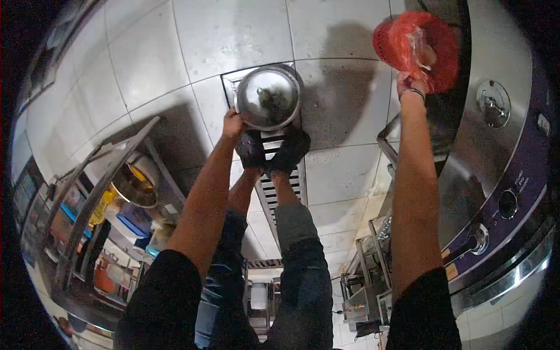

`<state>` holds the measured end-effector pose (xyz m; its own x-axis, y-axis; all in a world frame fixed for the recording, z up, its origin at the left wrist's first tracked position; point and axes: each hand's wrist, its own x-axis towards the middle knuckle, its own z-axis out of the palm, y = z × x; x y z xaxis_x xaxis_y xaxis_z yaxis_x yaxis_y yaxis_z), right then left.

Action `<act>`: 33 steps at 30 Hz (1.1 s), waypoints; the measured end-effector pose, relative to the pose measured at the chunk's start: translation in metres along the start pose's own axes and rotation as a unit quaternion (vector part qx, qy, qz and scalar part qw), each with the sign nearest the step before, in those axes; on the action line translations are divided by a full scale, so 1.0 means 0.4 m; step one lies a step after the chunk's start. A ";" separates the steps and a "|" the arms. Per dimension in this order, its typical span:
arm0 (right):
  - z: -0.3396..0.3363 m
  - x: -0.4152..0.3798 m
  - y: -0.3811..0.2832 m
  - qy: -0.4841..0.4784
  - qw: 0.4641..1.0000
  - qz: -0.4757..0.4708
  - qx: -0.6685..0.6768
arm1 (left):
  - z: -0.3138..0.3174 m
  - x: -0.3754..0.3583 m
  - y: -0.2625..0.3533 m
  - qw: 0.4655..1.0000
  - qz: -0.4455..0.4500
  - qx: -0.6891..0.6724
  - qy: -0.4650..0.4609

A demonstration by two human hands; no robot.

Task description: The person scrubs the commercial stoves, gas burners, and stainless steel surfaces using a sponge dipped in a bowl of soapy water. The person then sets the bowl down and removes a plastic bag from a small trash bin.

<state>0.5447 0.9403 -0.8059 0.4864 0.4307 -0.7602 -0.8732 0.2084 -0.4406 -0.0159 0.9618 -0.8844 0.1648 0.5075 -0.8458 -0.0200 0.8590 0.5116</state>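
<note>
My left hand [232, 124] is closed at the lower left edge of a round, shiny metal pot [248, 96]. A small knob-like spot and a dark greenish patch show within its round outline. The pot is above my dark shoes, over a metal-framed square in the tiled floor. Reaching far out to the right, my right hand [411, 86] is closed around the gathered end of a translucent red plastic bag [415, 44]. Behind the bag is a red perforated basket [384, 42], partly covered by it.
A slotted floor drain [271, 195] runs between my legs. On the left stands a metal rack [99, 186] with a steel bowl [135, 185] and a blue container [133, 220]. A steel appliance with a purple knob panel [508, 201] lines the right side.
</note>
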 end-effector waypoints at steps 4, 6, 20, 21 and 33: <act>-0.025 -0.071 0.066 0.140 0.988 -0.047 0.038 | -0.018 0.038 0.005 1.000 0.001 0.021 -0.005; -0.068 -0.178 0.112 0.089 0.994 -0.058 -0.037 | -0.128 0.122 -0.090 0.964 0.120 0.234 -0.036; -0.449 -0.457 0.275 0.111 0.235 -0.127 -0.957 | 0.542 -0.185 0.345 0.913 0.173 0.370 -0.022; -0.433 -0.467 0.263 0.113 0.391 -0.152 -0.900 | 0.625 -0.205 0.355 0.909 0.143 0.386 -0.061; -0.170 -0.507 0.183 0.144 0.922 -0.178 -0.313 | 0.752 -0.133 0.317 0.812 0.200 0.548 -0.017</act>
<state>0.3842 0.8084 -0.7166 0.8052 0.1642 -0.5698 -0.5110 -0.2953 -0.8073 0.2693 1.0233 -0.7289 0.3886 0.7126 -0.5841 0.8077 0.0416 0.5882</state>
